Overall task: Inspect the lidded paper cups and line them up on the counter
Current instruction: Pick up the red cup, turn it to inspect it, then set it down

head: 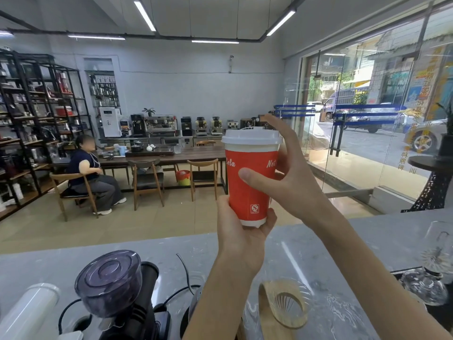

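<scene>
The red lidded cup (248,179) was held upright above the grey counter (306,244), gripped at its base by the left hand (241,233) and steadied by the right hand's (291,177) spread fingers, inspection judged underway, with setting down in line required next

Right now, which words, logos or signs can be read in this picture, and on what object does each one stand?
"Cola": cup, left edge of its red sleeve, cut off.
"Net": cup, right edge, cut off by the right hand.
"S" logo: white square low on the cup.
Yellow street signs behind the glass: blurred, unreadable.
</scene>
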Demonstrator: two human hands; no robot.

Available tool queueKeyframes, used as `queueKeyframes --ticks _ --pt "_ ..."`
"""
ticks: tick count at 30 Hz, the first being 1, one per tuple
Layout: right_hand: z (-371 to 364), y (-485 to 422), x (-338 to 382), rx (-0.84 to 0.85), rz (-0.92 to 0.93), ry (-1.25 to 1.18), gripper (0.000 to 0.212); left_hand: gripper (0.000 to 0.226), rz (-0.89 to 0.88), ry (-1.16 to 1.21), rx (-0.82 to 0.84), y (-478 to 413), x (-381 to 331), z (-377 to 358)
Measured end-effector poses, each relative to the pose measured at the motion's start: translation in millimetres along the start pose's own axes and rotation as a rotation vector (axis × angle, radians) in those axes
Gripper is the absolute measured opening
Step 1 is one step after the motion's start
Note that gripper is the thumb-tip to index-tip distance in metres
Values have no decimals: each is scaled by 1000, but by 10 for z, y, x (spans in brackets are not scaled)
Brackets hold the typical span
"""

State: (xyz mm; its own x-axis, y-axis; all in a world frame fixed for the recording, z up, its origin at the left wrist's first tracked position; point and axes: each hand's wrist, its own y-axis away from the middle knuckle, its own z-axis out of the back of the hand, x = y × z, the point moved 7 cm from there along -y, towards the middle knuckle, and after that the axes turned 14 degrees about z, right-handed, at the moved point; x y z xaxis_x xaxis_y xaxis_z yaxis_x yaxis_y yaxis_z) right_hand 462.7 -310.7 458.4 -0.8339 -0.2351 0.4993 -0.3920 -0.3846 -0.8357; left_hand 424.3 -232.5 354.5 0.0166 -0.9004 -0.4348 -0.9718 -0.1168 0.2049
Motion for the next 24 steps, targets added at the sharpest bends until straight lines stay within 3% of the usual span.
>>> queueKeyframes --ticks 3,5,11,19,24 --pt "47 -27 -64 64 -52 -85 94 50 249 60 143 24 98 -97" --pt "66 -20 -108 97 -72 -119 95 52 301 74 186 23 120 -129" --pt "120 19 -157 111 -154 -110 92 40 98 60 106 -71 63 -125" --pt "95 48 21 -11 -162 381 116 38 -159 -80 28 -124 120 -89" --pt "206 -32 -10 5 -157 360 99 32 -210 -116 21 -125 65 -79"
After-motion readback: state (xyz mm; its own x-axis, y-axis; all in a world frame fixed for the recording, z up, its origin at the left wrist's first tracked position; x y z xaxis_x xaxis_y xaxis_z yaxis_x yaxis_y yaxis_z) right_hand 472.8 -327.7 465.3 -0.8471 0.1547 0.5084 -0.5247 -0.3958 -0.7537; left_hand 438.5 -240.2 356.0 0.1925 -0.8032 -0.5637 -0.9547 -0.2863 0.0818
